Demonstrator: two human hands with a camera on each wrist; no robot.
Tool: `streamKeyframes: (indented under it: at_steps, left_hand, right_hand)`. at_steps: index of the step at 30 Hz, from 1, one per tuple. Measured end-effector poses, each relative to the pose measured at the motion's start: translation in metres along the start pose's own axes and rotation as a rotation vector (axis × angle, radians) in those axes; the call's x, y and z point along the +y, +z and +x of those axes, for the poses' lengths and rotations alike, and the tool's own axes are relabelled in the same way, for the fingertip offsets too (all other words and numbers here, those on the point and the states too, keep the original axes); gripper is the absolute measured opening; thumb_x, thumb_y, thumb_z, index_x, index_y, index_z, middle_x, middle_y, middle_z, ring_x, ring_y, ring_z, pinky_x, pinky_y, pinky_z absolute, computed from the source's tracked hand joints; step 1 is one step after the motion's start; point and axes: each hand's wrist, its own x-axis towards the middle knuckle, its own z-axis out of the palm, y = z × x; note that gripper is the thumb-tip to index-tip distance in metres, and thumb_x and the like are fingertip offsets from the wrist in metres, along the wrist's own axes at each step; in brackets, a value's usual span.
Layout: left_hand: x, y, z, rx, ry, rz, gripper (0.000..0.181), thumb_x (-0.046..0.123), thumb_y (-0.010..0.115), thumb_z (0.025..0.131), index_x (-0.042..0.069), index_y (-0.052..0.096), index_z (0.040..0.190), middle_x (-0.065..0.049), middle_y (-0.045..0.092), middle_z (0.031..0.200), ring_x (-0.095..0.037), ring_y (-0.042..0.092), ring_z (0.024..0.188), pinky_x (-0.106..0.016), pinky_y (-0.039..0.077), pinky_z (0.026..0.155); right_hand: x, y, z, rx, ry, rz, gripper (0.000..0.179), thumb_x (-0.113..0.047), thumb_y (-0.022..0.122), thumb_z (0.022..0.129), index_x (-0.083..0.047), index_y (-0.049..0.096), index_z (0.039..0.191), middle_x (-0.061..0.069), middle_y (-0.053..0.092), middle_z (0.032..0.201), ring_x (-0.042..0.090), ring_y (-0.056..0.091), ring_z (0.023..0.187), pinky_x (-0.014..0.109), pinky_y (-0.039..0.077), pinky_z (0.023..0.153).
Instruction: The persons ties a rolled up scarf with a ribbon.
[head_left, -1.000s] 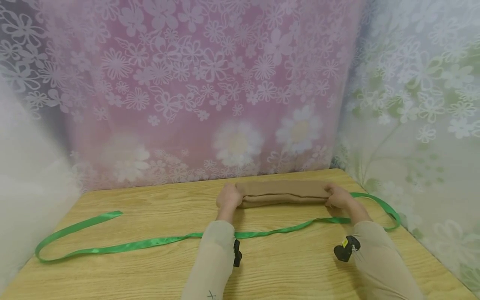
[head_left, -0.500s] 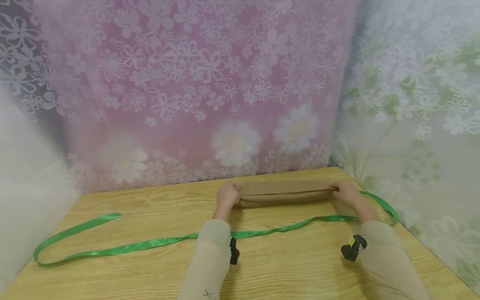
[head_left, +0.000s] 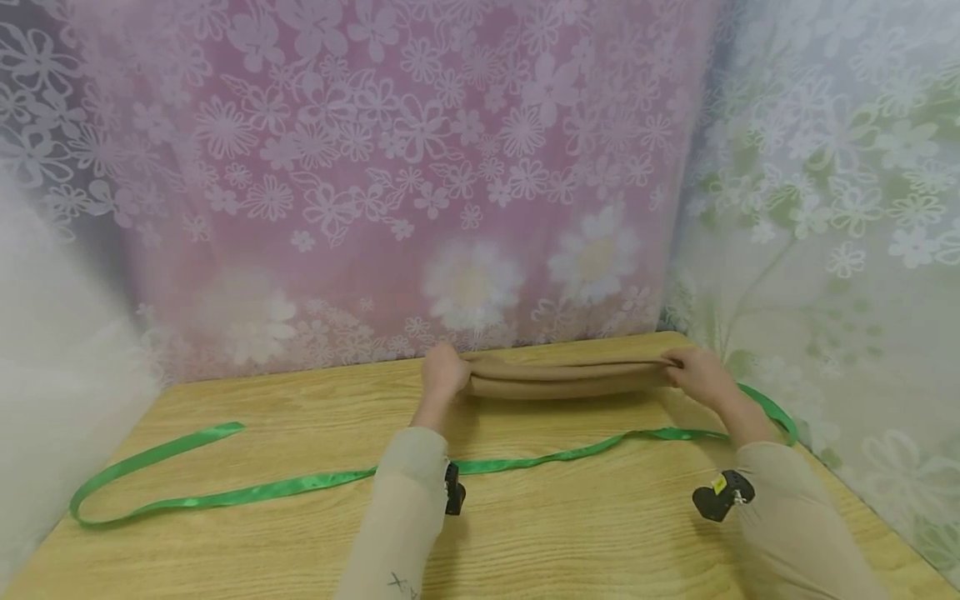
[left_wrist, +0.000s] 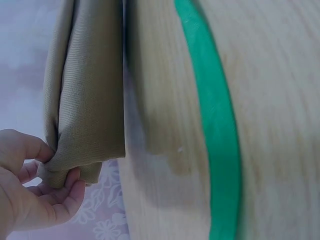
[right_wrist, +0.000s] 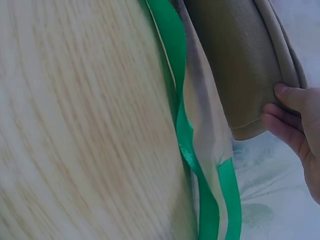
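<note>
A brown cloth [head_left: 562, 381], folded into a long flat strip, is stretched between both hands near the back edge of the table. My left hand [head_left: 444, 371] pinches its left end; in the left wrist view the thumb and fingers close on the corner of the folded cloth [left_wrist: 92, 90]. At the opposite end, my right hand [head_left: 701, 377] grips the cloth between thumb and fingers, which the right wrist view shows at the layered edge [right_wrist: 245, 65]. The strip hangs slightly above the wood, casting a shadow below, and sags a little in its middle.
A long green ribbon [head_left: 285, 487] lies across the wooden table [head_left: 555, 533], looping at the left and at the right, and passes under both forearms. Behind the table hangs a pink flowered curtain [head_left: 375, 208]; a pale flowered one [head_left: 825, 275] hangs on the right.
Both hands have lifted the cloth a little and moved farther apart, left hand leftward and right hand rightward. The cloth has tilted, showing more of its near side. The ribbon stays put.
</note>
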Motion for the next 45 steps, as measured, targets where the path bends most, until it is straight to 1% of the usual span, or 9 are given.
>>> streamKeyframes:
  at_steps: [7, 14, 19, 25, 27, 29, 33, 39, 45]
  left_hand:
    - [-0.003, -0.016, 0.006, -0.005, 0.003, 0.033, 0.014, 0.005, 0.058, 0.084, 0.000, 0.061, 0.096, -0.016, 0.063, 0.096, -0.032, 0.059, 0.092, -0.040, 0.049, 0.079]
    - [-0.007, -0.033, 0.006, -0.008, 0.020, 0.021, 0.005, 0.004, 0.054, 0.085, 0.002, 0.055, 0.080, -0.009, 0.051, 0.074, -0.020, 0.045, 0.065, -0.031, 0.041, 0.060]
    - [-0.012, -0.042, 0.006, -0.029, 0.021, -0.024, 0.017, 0.002, 0.051, 0.087, -0.004, 0.058, 0.101, -0.019, 0.058, 0.095, -0.024, 0.050, 0.076, -0.032, 0.041, 0.064]
    - [-0.015, -0.055, 0.008, -0.030, 0.057, 0.051, 0.021, 0.002, 0.053, 0.087, -0.003, 0.061, 0.106, -0.019, 0.059, 0.115, -0.025, 0.053, 0.080, -0.033, 0.045, 0.069]
    - [-0.016, -0.059, 0.009, -0.026, 0.068, 0.073, 0.026, 0.003, 0.054, 0.087, -0.002, 0.061, 0.112, -0.018, 0.058, 0.120, -0.030, 0.057, 0.094, -0.037, 0.048, 0.079]
    - [-0.017, -0.063, 0.010, -0.038, 0.065, 0.076, 0.030, 0.006, 0.055, 0.088, -0.002, 0.058, 0.117, -0.018, 0.058, 0.118, -0.034, 0.055, 0.105, -0.041, 0.047, 0.085]
    - [-0.021, -0.068, 0.010, -0.057, 0.058, 0.045, 0.022, 0.004, 0.054, 0.088, -0.002, 0.057, 0.109, -0.018, 0.059, 0.105, -0.029, 0.055, 0.088, -0.037, 0.047, 0.073]
    - [-0.029, -0.076, 0.010, -0.043, 0.078, 0.077, 0.002, 0.003, 0.052, 0.088, 0.002, 0.052, 0.087, -0.011, 0.049, 0.080, -0.022, 0.041, 0.070, -0.033, 0.033, 0.061]
    - [-0.035, -0.084, 0.011, -0.087, 0.077, 0.069, 0.008, 0.005, 0.051, 0.090, 0.002, 0.055, 0.097, -0.016, 0.055, 0.094, -0.026, 0.049, 0.079, -0.035, 0.039, 0.065]
  right_hand:
    - [-0.017, -0.012, -0.002, -0.037, 0.068, 0.094, 0.025, -0.002, 0.056, 0.089, 0.009, 0.060, 0.110, 0.014, 0.066, 0.078, 0.020, 0.060, 0.058, 0.031, 0.048, 0.047]
    - [-0.033, -0.017, -0.003, -0.007, -0.022, 0.029, 0.025, -0.003, 0.056, 0.090, 0.010, 0.060, 0.112, 0.009, 0.066, 0.076, 0.020, 0.062, 0.063, 0.040, 0.051, 0.060]
    - [-0.045, -0.019, -0.002, 0.012, -0.052, 0.002, 0.021, -0.005, 0.057, 0.090, 0.007, 0.063, 0.106, 0.013, 0.066, 0.081, 0.026, 0.062, 0.067, 0.041, 0.050, 0.060]
    - [-0.055, -0.021, -0.004, 0.035, -0.062, -0.019, 0.020, -0.006, 0.060, 0.088, 0.005, 0.065, 0.104, 0.026, 0.063, 0.101, 0.039, 0.062, 0.082, 0.048, 0.050, 0.067]
    - [-0.058, -0.022, -0.004, 0.040, -0.074, -0.033, 0.021, -0.006, 0.061, 0.088, 0.006, 0.065, 0.105, 0.027, 0.062, 0.102, 0.040, 0.062, 0.083, 0.050, 0.050, 0.068]
    - [-0.061, -0.023, -0.004, 0.045, -0.080, -0.038, 0.022, -0.006, 0.061, 0.087, 0.007, 0.065, 0.105, 0.027, 0.063, 0.101, 0.037, 0.063, 0.078, 0.048, 0.050, 0.066]
    - [-0.069, -0.024, -0.006, 0.069, -0.105, -0.041, 0.021, -0.006, 0.063, 0.086, 0.006, 0.067, 0.103, 0.024, 0.065, 0.096, 0.025, 0.062, 0.065, 0.040, 0.050, 0.057]
    - [-0.081, -0.022, -0.010, 0.160, -0.250, -0.058, 0.017, -0.003, 0.070, 0.079, 0.002, 0.072, 0.095, 0.011, 0.068, 0.081, 0.023, 0.061, 0.067, 0.037, 0.049, 0.055]
    - [-0.094, -0.018, -0.011, 0.266, -0.443, -0.044, 0.017, 0.003, 0.074, 0.070, -0.002, 0.073, 0.086, 0.003, 0.069, 0.074, 0.021, 0.061, 0.067, 0.042, 0.048, 0.064]
